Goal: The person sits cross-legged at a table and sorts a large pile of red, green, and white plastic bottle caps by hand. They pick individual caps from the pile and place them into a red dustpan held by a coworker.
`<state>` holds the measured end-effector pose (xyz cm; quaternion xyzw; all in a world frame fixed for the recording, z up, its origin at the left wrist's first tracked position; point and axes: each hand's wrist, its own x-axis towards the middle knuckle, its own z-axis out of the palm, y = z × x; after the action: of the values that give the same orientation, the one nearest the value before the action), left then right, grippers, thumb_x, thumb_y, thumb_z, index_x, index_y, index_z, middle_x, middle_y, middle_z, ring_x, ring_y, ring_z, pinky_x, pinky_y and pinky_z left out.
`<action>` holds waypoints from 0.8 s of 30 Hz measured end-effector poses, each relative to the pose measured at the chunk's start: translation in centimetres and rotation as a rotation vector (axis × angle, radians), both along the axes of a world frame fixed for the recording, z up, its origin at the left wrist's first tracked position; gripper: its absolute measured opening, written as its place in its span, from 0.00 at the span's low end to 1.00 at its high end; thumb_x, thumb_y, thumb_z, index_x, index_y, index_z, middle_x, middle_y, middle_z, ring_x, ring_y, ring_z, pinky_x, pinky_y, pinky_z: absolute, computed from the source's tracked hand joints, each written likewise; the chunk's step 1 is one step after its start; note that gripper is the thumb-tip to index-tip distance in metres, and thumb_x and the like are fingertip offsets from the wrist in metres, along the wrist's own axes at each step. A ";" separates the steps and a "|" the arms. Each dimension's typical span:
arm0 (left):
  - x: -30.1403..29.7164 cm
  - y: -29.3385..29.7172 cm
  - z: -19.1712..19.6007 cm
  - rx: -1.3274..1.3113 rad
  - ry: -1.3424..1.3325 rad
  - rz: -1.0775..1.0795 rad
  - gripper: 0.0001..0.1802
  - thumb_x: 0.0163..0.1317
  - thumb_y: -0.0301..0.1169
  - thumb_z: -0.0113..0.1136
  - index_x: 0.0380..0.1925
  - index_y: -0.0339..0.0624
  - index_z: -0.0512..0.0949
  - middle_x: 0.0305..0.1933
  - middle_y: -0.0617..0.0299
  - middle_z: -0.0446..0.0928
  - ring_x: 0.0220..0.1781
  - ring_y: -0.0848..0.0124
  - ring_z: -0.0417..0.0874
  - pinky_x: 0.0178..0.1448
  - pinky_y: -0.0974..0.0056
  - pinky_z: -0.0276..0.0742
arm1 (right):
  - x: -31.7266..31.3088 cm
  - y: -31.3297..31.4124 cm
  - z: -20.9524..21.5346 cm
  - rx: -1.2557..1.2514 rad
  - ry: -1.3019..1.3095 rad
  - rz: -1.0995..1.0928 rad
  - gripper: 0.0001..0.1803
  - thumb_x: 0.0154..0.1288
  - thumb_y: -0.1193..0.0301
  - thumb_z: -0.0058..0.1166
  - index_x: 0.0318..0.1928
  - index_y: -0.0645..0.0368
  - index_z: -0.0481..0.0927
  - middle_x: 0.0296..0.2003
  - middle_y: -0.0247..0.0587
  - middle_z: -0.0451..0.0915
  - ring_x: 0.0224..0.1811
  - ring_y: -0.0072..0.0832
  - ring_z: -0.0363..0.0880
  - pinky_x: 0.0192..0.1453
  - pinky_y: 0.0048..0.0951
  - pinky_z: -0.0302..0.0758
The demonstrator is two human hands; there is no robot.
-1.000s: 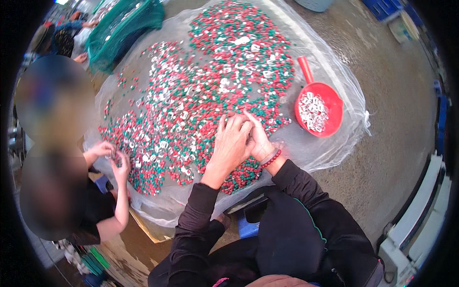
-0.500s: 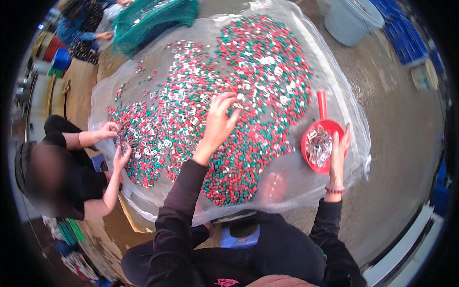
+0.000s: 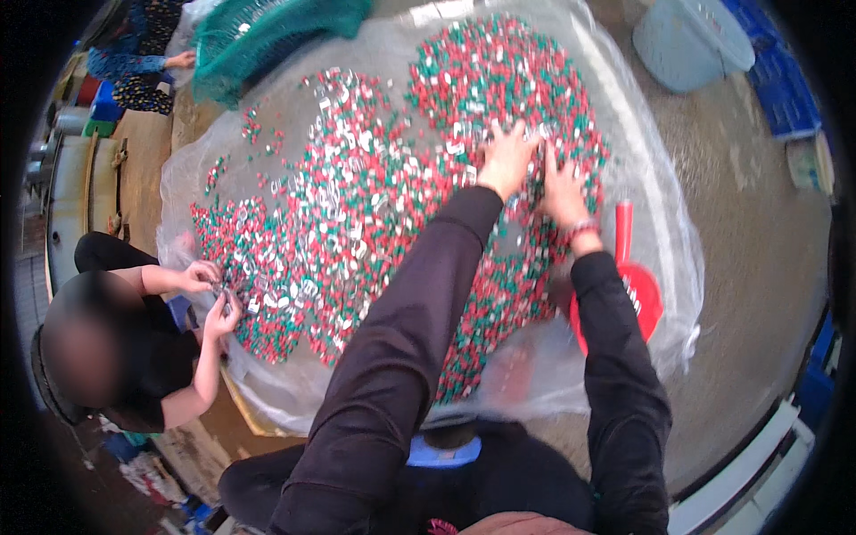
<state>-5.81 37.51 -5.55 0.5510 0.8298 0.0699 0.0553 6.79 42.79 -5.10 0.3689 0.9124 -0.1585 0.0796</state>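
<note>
My left hand (image 3: 506,162) and my right hand (image 3: 565,194) reach side by side into the far right part of a spread of small red, green and white pieces (image 3: 357,232). Fingers of both are apart, touching the pieces, and no held thing shows. Pale, buckle-shaped pieces (image 3: 355,248) are scattered among the small ones. Beside my right forearm lies a red dipper (image 3: 649,299) with a straight handle (image 3: 623,234). My sleeve covers part of its bowl and most of its contents.
White mesh sheeting (image 3: 655,209) lies under the pieces. At left, a co-worker's hands (image 3: 214,294) handle small pieces. Another person's hand (image 3: 183,60) is near a green net-covered basket (image 3: 276,40). A grey tub (image 3: 691,45) and blue crates (image 3: 776,85) stand far right.
My left hand has moved right and away from me over the pieces. My right hand has left the dipper's rim and gone up-left to join it.
</note>
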 end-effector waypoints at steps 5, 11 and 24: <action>-1.4 -6.0 -1.5 -0.085 -0.259 -0.278 0.24 0.57 0.24 0.54 0.55 0.54 0.72 0.59 0.52 0.67 0.54 0.43 0.74 0.53 0.49 0.77 | 1.3 -5.0 -1.1 -0.019 0.304 0.102 0.35 0.44 0.84 0.58 0.57 0.64 0.63 0.50 0.62 0.65 0.51 0.61 0.69 0.53 0.52 0.71; -1.4 -18.9 2.9 -0.418 -0.572 -0.202 0.45 0.45 0.20 0.67 0.65 0.45 0.58 0.62 0.45 0.66 0.57 0.53 0.76 0.59 0.53 0.74 | 2.0 -16.5 0.4 -0.502 0.408 -0.056 0.27 0.47 0.84 0.54 0.52 0.67 0.65 0.48 0.64 0.67 0.53 0.61 0.68 0.56 0.47 0.70; 0.0 -32.0 11.1 -0.114 -1.267 0.190 0.22 0.69 0.28 0.48 0.62 0.46 0.68 0.60 0.61 0.73 0.46 0.72 0.82 0.50 0.66 0.77 | 7.2 -21.4 6.1 -1.646 0.682 -0.542 0.18 0.73 0.70 0.43 0.59 0.64 0.65 0.54 0.42 0.72 0.49 0.34 0.77 0.45 0.37 0.85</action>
<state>-5.85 5.54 5.60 0.3231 0.6837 0.3423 0.5576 13.94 21.36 1.04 0.3302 0.3694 -0.8686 0.0041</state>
